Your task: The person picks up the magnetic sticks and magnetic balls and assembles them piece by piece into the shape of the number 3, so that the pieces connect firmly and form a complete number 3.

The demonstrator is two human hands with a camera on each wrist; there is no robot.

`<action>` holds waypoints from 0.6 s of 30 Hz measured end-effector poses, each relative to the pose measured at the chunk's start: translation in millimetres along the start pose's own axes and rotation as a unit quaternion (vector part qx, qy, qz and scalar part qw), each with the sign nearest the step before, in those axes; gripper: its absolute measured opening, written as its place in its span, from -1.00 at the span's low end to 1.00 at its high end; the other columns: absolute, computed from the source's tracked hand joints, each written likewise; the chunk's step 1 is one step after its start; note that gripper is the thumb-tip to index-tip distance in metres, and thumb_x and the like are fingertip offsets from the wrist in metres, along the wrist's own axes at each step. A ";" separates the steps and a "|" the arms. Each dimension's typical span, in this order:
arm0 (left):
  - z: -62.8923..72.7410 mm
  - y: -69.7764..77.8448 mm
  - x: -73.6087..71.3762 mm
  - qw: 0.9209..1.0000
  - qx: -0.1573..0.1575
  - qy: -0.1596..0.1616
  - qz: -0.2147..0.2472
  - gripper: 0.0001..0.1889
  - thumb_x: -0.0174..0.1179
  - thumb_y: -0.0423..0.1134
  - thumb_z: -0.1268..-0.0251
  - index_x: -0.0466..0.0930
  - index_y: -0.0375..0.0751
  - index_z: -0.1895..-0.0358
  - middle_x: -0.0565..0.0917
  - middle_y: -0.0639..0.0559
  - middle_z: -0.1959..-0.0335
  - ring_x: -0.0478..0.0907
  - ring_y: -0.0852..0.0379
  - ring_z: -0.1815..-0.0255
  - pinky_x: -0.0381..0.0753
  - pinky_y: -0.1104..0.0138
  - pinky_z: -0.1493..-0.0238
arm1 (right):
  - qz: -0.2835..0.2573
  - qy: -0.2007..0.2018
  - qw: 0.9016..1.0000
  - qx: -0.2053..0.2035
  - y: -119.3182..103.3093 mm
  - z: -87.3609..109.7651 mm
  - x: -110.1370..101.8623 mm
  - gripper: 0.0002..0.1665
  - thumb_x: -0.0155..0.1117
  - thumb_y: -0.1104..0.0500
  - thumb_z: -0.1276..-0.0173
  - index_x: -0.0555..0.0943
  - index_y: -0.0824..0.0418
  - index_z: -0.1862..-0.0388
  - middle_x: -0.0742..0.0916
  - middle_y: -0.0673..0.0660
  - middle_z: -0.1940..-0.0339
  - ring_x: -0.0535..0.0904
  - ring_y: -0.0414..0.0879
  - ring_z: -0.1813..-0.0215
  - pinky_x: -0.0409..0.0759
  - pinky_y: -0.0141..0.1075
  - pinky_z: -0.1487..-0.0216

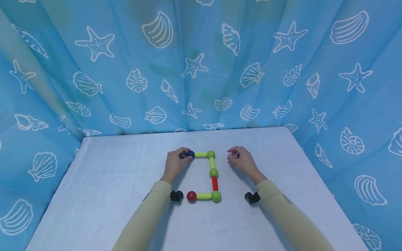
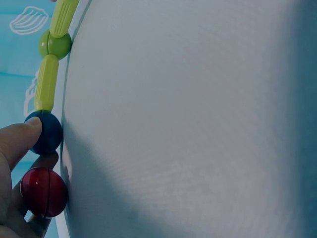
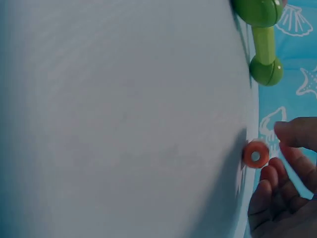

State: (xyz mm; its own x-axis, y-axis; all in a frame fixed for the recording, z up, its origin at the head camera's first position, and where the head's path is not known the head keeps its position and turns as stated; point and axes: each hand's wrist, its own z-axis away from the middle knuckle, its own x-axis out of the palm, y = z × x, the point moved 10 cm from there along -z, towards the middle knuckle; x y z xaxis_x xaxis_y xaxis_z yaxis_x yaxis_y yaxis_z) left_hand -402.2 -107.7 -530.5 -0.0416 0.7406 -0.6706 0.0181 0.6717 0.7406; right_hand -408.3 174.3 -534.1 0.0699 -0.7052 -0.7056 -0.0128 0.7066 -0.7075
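My left hand (image 1: 176,162) pinches a blue ball (image 2: 45,133) between thumb and a finger. A dark red ball (image 2: 44,192) sits in the curl of its other fingers. The blue ball ends a magnetic stick-and-ball chain on the table. From it run a yellow-green stick (image 1: 201,154), a green ball (image 1: 211,154), another yellow-green stick (image 1: 212,162), a green ball (image 1: 214,173) and a red stick (image 1: 215,183). My right hand (image 1: 244,161) has loosely bent fingers beside an orange-red stick (image 3: 256,154), seen end-on. Whether they grip it is unclear.
The chain's near side has a green ball (image 1: 216,196), a yellow-green stick (image 1: 204,196) and a red ball (image 1: 192,196). White cloth covers the table (image 1: 119,174). A blue shell-print curtain (image 1: 194,90) hangs behind and at both sides.
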 end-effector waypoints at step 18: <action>-0.9 -1.2 1.2 1.000 -0.005 -0.001 -0.006 -0.63 0.36 -0.15 -0.36 0.66 0.02 -0.21 0.73 -0.03 -0.06 0.54 -0.08 -0.30 -0.08 -0.13 -0.59 | 0.039 -0.032 0.999 0.015 4.3 13.1 5.9 -0.75 0.39 0.21 -0.35 0.60 0.20 0.03 0.65 0.13 0.21 0.52 0.01 0.17 0.57 -0.20 0.12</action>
State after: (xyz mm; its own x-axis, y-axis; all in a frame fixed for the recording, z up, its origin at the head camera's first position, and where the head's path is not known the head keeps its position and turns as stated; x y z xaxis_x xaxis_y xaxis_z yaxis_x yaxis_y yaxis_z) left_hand -403.2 -107.6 -532.1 -0.0391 0.7320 -0.6802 0.0069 0.6809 0.7324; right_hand -394.9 174.0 -540.8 0.1336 -0.6428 -0.7543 0.0093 0.7619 -0.6476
